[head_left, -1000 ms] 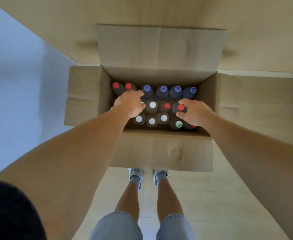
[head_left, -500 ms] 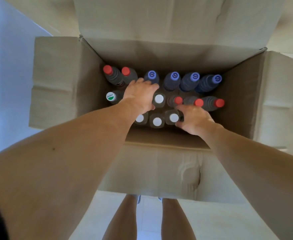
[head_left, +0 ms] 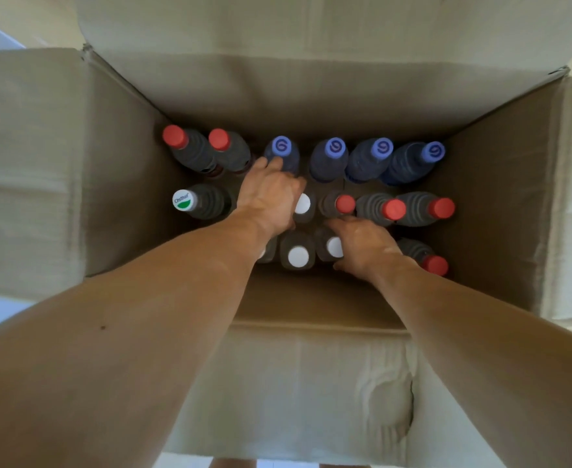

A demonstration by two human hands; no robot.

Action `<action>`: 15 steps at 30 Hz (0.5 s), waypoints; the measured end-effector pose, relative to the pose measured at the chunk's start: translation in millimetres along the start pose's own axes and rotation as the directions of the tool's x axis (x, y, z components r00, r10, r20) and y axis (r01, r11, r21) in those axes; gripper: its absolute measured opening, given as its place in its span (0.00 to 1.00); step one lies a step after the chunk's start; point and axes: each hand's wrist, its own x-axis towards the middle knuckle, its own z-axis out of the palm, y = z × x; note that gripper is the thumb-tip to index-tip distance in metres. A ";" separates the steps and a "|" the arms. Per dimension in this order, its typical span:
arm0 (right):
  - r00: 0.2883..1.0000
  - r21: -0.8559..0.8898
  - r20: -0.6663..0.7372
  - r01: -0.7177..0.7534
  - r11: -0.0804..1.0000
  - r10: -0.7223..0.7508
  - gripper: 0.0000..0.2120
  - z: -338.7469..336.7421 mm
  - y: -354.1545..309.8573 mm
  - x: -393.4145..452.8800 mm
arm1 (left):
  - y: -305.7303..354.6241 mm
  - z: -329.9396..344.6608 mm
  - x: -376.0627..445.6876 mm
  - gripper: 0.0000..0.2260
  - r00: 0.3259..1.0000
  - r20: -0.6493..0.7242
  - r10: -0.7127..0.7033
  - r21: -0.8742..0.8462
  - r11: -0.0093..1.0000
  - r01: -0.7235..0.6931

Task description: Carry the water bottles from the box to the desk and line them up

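Note:
An open cardboard box holds several upright water bottles with red, blue and white caps. One bottle has a green-and-white cap. My left hand is down among the middle bottles. Its fingers curl over a bottle hidden under the palm, and its fingertips are beside a blue-capped bottle. My right hand is at the front row beside a white-capped bottle. Its thumb and fingers curl down round a bottle that the hand hides.
The box flaps are folded outward on all sides, and the near flap hangs toward me. Pale floor shows at the left edge. The desk is not in view.
The view has come closer to the box. Both hands have sunk lower among the bottles, and the right hand has moved to the front row.

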 end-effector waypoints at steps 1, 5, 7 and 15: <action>1.000 -0.008 -0.001 -0.002 1.000 0.002 0.31 2.1 0.8 3.3 | 0.4 3.0 1.4 0.23 1.000 -0.012 -0.012 -0.002 1.000 0.012; 0.999 -0.016 -0.051 0.002 1.000 -0.003 0.24 5.4 -0.1 12.9 | 1.2 9.9 4.8 0.19 0.997 -0.067 -0.023 -0.023 0.999 0.022; 0.998 -0.001 -0.065 0.004 1.000 -0.004 0.22 3.8 -1.3 13.6 | -0.7 9.7 4.7 0.19 0.997 -0.072 -0.030 -0.055 0.998 0.026; 0.989 0.305 -0.148 0.034 0.952 0.012 0.28 -24.4 11.6 -25.1 | -6.7 -31.3 -20.7 0.20 0.996 -0.039 -0.078 -0.500 0.864 0.048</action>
